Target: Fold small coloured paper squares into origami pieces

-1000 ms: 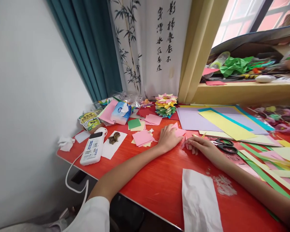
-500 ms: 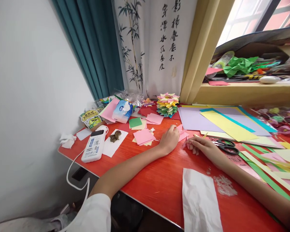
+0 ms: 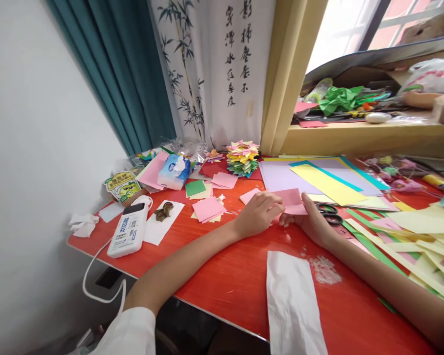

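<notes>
Between my two hands is a pink square of paper (image 3: 293,201), raised just above the red table (image 3: 214,266). My left hand (image 3: 258,213) grips its left side with bent fingers. At its right edge my right hand (image 3: 314,222) pinches it, thumb up and fingers partly hidden behind. Another pink paper (image 3: 247,196) lies flat just beyond my left hand. Black-handled scissors (image 3: 330,215) rest close to the right hand. Left of my left hand is a pile of pink squares (image 3: 207,209), with a green square (image 3: 195,188) behind it.
A ring of folded paper pieces (image 3: 242,159) stands at the back. Large coloured sheets (image 3: 277,176) lie behind my right hand, and paper strips (image 3: 392,241) to the right. A white power bank (image 3: 129,230), tissue pack (image 3: 173,171) and crumpled white paper (image 3: 294,301) are also on the table.
The pink paper, earlier mostly hidden near my hands, is now spread flat between them. My right hand has turned thumb-up. The whole view has shifted slightly to the right.
</notes>
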{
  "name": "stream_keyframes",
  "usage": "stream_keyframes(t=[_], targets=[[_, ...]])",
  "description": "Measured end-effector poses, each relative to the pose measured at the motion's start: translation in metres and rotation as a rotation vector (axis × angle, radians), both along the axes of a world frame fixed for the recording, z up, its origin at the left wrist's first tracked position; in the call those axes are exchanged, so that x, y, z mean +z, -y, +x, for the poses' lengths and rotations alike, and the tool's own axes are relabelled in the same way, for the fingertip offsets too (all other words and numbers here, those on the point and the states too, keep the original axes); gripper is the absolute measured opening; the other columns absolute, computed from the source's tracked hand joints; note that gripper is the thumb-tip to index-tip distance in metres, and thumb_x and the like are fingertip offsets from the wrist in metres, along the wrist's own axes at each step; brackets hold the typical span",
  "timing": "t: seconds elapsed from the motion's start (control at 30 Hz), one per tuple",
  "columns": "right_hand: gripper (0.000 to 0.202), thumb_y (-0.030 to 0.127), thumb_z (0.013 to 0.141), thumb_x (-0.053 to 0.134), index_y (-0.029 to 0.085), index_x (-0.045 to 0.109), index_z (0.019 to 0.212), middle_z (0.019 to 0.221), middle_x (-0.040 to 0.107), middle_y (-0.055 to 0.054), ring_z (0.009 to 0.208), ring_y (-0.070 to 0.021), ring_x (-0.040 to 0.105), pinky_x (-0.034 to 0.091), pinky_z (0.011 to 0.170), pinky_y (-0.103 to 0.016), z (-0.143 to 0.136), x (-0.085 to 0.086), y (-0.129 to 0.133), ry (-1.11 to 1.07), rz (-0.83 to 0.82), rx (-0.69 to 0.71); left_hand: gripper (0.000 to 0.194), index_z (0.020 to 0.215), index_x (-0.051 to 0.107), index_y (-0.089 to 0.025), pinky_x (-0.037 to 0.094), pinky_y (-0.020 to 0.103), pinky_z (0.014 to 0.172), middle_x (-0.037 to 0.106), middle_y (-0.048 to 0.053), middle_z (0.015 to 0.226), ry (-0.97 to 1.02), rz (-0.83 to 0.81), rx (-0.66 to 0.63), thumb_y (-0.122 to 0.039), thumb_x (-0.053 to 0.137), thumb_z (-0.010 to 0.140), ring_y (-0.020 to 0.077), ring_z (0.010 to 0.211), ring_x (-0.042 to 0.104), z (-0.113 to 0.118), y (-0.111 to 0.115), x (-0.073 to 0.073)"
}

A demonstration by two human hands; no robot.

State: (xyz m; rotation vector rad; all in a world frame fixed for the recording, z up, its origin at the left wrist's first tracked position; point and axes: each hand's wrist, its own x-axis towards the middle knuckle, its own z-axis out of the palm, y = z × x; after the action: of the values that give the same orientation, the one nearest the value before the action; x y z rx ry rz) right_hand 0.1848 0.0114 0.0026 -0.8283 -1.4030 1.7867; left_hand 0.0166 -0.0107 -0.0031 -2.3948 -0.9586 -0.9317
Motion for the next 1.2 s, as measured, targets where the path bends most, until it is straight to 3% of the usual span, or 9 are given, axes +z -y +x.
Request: stream_keyframes(t=[0.17, 0.33, 0.43, 0.57, 0.7, 0.83, 1.0, 1.2], targets=[[0.022, 0.035, 0.069, 0.06, 0.018, 0.06, 0.084, 0.067, 0.063, -0.003, 0.058, -0.0152, 0.056, 0.044, 0.059, -0.029, 0.0, -0.004, -0.002, -0.041, 0.041, -0.103, 0.025, 0.092, 0.059, -0.017, 0.035, 0.034, 0.093, 0.055, 0.008, 0.107, 0.025, -0.125, 0.019, -0.035, 0.041, 0.086, 0.0177, 0.103, 0.047, 0.002, 0.0, 0.004], [0.015, 0.023, 0.066, 0.056, 0.018, 0.061, 0.08, 0.07, 0.063, 0.0, 0.063, -0.014, 0.056, 0.042, 0.063, -0.027, -0.002, -0.011, -0.003, 0.058, 0.077, -0.125, 0.024, 0.089, 0.059, -0.018, 0.032, 0.036, 0.097, 0.048, 0.008, 0.122, 0.16, -0.195, 0.072, -0.034, 0.041, 0.086, 0.0194, 0.112, 0.042, 0.002, -0.001, 0.008], [0.007, 0.02, 0.064, 0.059, 0.019, 0.06, 0.071, 0.069, 0.062, 0.001, 0.063, -0.0138, 0.054, 0.041, 0.06, -0.026, -0.002, -0.01, -0.002, 0.182, 0.138, -0.12, 0.018, 0.092, 0.057, -0.02, 0.035, 0.034, 0.092, 0.057, 0.005, 0.104, 0.193, -0.224, 0.036, -0.024, 0.04, 0.086, 0.0166, 0.1, 0.049, 0.001, -0.005, 0.005], [0.022, 0.021, 0.066, 0.058, 0.02, 0.061, 0.088, 0.08, 0.064, 0.0, 0.071, -0.0151, 0.057, 0.043, 0.066, -0.027, -0.002, -0.008, -0.002, 0.087, 0.133, -0.098, 0.016, 0.095, 0.053, -0.019, 0.04, 0.028, 0.086, 0.056, 0.004, 0.093, 0.324, -0.277, -0.002, -0.017, 0.04, 0.086, 0.0138, 0.093, 0.05, 0.0, -0.01, 0.001], [0.019, 0.023, 0.068, 0.058, 0.017, 0.061, 0.086, 0.078, 0.063, -0.002, 0.07, -0.0154, 0.057, 0.042, 0.064, -0.027, -0.001, -0.008, -0.003, 0.131, 0.151, -0.014, 0.023, 0.106, 0.048, -0.018, 0.042, 0.027, 0.083, 0.053, 0.004, 0.098, 0.337, -0.353, -0.02, -0.022, 0.045, 0.084, 0.0133, 0.087, 0.051, 0.001, -0.01, 0.002], [0.021, 0.024, 0.068, 0.06, 0.017, 0.062, 0.087, 0.078, 0.062, 0.0, 0.068, -0.0132, 0.055, 0.04, 0.063, -0.025, -0.001, -0.009, -0.005, 0.079, 0.186, -0.008, 0.02, 0.104, 0.05, -0.019, 0.042, 0.027, 0.08, 0.053, 0.002, 0.086, 0.356, -0.367, -0.011, -0.023, 0.042, 0.086, 0.0124, 0.08, 0.05, 0.001, -0.009, 0.003], [0.02, 0.032, 0.069, 0.063, 0.015, 0.063, 0.08, 0.076, 0.062, -0.001, 0.068, -0.0115, 0.053, 0.039, 0.066, -0.024, 0.001, -0.012, -0.01, -0.074, 0.154, -0.153, 0.021, 0.102, 0.052, -0.021, 0.043, 0.023, 0.071, 0.056, 0.002, 0.087, 0.613, -0.466, 0.04, -0.027, 0.044, 0.084, 0.0121, 0.079, 0.053, -0.001, -0.01, 0.005], [0.021, 0.033, 0.068, 0.065, 0.016, 0.066, 0.081, 0.08, 0.064, -0.002, 0.073, -0.0117, 0.057, 0.044, 0.073, -0.025, 0.001, -0.011, -0.012, -0.242, 0.034, -0.12, 0.029, 0.106, 0.054, -0.02, 0.044, 0.021, 0.065, 0.056, 0.001, 0.081, 0.984, -0.649, 0.012, -0.031, 0.049, 0.08, 0.0106, 0.072, 0.053, 0.002, -0.014, -0.003]])
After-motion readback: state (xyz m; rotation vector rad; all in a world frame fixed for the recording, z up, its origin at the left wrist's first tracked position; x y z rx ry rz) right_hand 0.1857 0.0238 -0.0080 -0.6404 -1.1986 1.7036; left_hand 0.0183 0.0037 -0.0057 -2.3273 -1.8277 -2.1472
